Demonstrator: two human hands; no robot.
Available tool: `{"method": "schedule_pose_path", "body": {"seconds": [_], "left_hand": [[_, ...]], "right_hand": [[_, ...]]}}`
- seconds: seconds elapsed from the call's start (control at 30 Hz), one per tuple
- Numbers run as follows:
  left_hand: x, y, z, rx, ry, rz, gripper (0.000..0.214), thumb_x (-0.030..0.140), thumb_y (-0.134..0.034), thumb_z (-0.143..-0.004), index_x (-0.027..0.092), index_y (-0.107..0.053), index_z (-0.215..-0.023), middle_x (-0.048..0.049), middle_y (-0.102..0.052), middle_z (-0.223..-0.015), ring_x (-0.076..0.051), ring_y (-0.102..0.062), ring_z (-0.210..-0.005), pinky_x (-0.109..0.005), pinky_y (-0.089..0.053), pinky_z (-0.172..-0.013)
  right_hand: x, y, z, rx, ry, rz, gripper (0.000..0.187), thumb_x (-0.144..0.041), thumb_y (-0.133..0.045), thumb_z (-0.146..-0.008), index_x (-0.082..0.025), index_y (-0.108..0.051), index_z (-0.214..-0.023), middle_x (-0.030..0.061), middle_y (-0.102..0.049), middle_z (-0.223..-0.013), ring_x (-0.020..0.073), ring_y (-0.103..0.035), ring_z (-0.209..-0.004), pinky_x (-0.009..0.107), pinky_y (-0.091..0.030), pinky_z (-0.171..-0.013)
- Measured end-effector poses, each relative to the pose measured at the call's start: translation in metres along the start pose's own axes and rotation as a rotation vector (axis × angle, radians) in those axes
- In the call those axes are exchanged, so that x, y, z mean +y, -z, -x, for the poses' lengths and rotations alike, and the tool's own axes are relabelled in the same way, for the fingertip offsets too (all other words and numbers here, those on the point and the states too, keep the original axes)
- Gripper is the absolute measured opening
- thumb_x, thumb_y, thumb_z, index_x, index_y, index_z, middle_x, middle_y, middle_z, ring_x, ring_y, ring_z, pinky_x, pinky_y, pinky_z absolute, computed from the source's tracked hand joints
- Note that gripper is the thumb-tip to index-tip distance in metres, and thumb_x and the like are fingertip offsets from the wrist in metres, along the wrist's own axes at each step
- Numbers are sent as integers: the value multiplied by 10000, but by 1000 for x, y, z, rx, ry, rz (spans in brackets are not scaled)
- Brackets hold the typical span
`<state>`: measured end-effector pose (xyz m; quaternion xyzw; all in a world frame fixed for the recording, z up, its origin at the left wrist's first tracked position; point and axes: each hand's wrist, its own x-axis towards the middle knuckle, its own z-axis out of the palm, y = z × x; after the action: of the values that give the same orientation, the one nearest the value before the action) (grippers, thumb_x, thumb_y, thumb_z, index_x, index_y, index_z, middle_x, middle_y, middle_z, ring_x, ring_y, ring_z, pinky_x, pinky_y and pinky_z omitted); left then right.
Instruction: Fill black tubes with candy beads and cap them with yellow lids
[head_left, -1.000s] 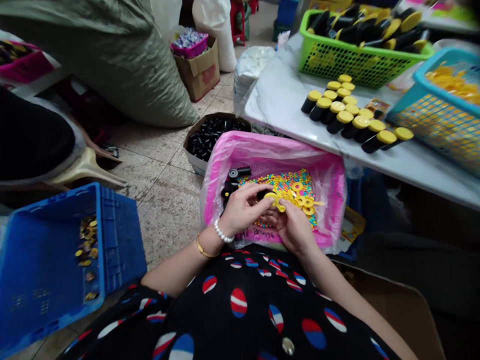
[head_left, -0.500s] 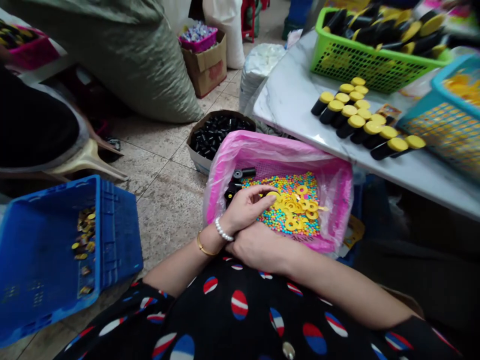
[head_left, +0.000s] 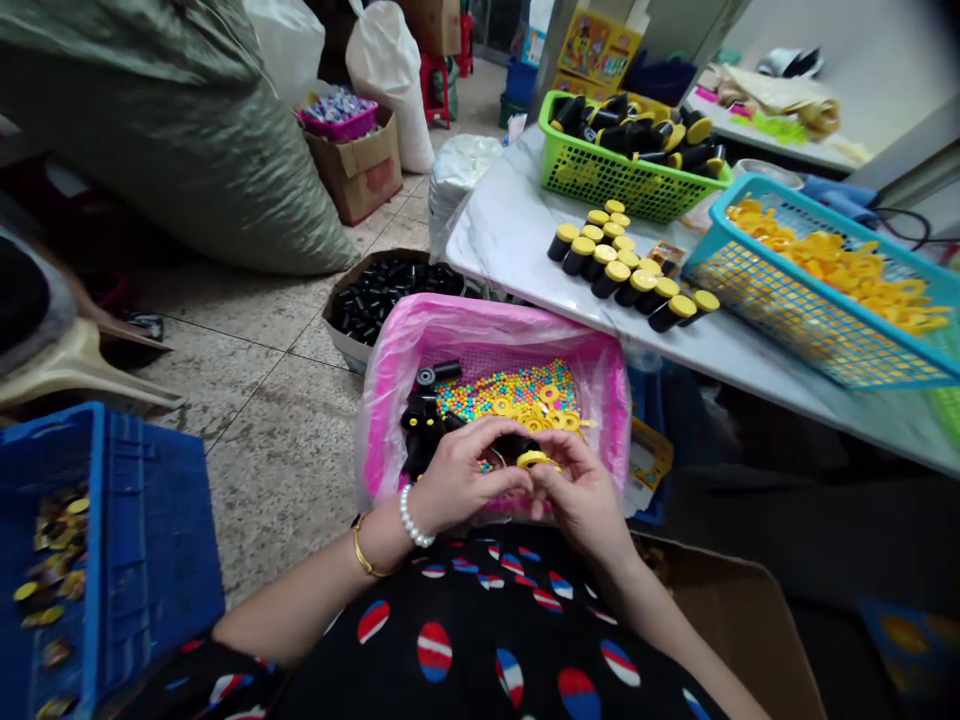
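Head view: hands (head_left: 459, 482) (head_left: 586, 492) around yellow cap (head_left: 532, 460)

Two hands, the left hand (head_left: 457, 482) and the right hand (head_left: 583, 492), hold one black tube (head_left: 516, 443) and one yellow cap (head_left: 534, 459). There are three baskets: one pink basket (head_left: 480, 318), one green basket (head_left: 600, 180), one teal basket (head_left: 787, 310). One blue crate (head_left: 150, 520). Roughly fourteen capped tubes (head_left: 622, 262) stand on one table (head_left: 510, 220). Two bracelets (head_left: 409, 520) circle the left wrist.
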<state>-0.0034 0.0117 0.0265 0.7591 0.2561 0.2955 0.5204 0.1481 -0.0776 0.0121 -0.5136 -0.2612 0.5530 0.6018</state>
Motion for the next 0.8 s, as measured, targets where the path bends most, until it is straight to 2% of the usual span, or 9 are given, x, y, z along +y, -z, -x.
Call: {"method": "schedule_pose_path", "body": {"seconds": [0.1,0.23,0.37,0.47,0.6,0.7,0.77,0.8], "left_hand": [[-4,0,1,-49,27,-6,378,286,-737,-760,213,-647,-1120,-66,-695,-1062,-193,-653,-927,-317,-517,-852],[-10,-1,2,-50,-17,1,317,178,-671,-791,210,-651,-1106,-60,-707,-1040,-177,-661,-902,-313,-514,-855],[-8,0,3,-104,-101,38,290,179,-641,-820,192,-641,-1110,-72,-702,-1043,-182,-654,-948,-312,-499,-890],[-8,3,2,-126,-138,67,269,187,-611,-846,179,-636,-1114,-79,-698,-1033,-183,-647,-970,-311,-491,-906],[-9,1,3,-80,-101,56,268,199,-603,-845,198,-646,-1109,-76,-701,-1038,-192,-650,-959,-333,-500,-899],[-6,-8,10,-81,-89,-12,289,225,-607,-837,194,-659,-1120,-83,-714,-1044,-203,-659,-966,-331,-511,-907],[-8,-12,12,-127,-109,-46,320,259,-569,-862,153,-659,-1150,-109,-713,-1078,-202,-658,-1017,-289,-504,-940],[-11,-12,12,-159,-91,-84,339,278,-553,-873,154,-655,-1172,-108,-711,-1092,-198,-654,-1044,-267,-499,-952]], "right_hand": [[-2,-3,1,33,-38,-63,268,-260,-770,-727,-217,-624,-948,-41,-600,-719,58,-529,-427,148,-450,-331],[-4,-2,5,9,-121,-123,311,-283,-789,-703,-209,-610,-946,-65,-576,-605,66,-509,-381,142,-432,-294],[-8,-4,9,-6,-207,-190,333,-320,-803,-681,-212,-586,-909,-69,-586,-611,62,-503,-361,138,-411,-281],[-9,-6,9,19,-204,-179,312,-337,-788,-703,-216,-576,-898,-75,-574,-605,59,-498,-363,138,-403,-292],[-7,-10,13,55,-138,-74,326,-360,-775,-721,-230,-573,-941,-70,-562,-591,82,-524,-405,187,-472,-366],[1,-5,25,71,-196,63,326,-449,-731,-741,-254,-576,-952,-36,-578,-594,112,-531,-402,238,-494,-380],[13,6,24,103,-215,233,384,-527,-697,-709,-302,-594,-1002,19,-616,-639,201,-610,-464,334,-544,-407],[21,12,17,153,-165,321,443,-579,-679,-661,-360,-602,-1038,44,-634,-674,271,-657,-523,392,-560,-411]]}}
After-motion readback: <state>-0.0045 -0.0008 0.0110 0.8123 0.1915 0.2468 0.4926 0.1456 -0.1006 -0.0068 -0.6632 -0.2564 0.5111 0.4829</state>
